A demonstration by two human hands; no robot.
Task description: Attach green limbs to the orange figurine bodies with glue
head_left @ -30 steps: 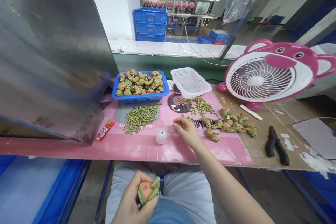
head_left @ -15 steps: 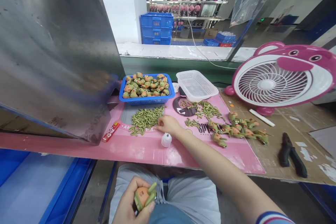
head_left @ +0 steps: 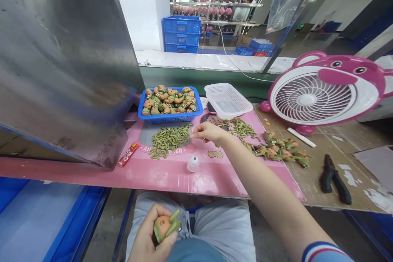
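Note:
Low over my lap, my left hand is closed around an orange and green figure with green limb pieces sticking out of it. My right hand reaches over the pink mat, its fingers pinched together at the right edge of a pile of small green pieces; what they hold, if anything, is too small to name. A small white bottle stands below that hand. Behind the pile, a blue basket holds many orange and green bodies. More green pieces lie farther right.
A white basket sits at the back. Several figures, black pliers and a pink fan are on the right. A red packet lies beside the large metal panel at left.
My right hand has moved away from me and slightly right, off the near right edge of the green pile. My left hand still holds the figure, turned slightly.

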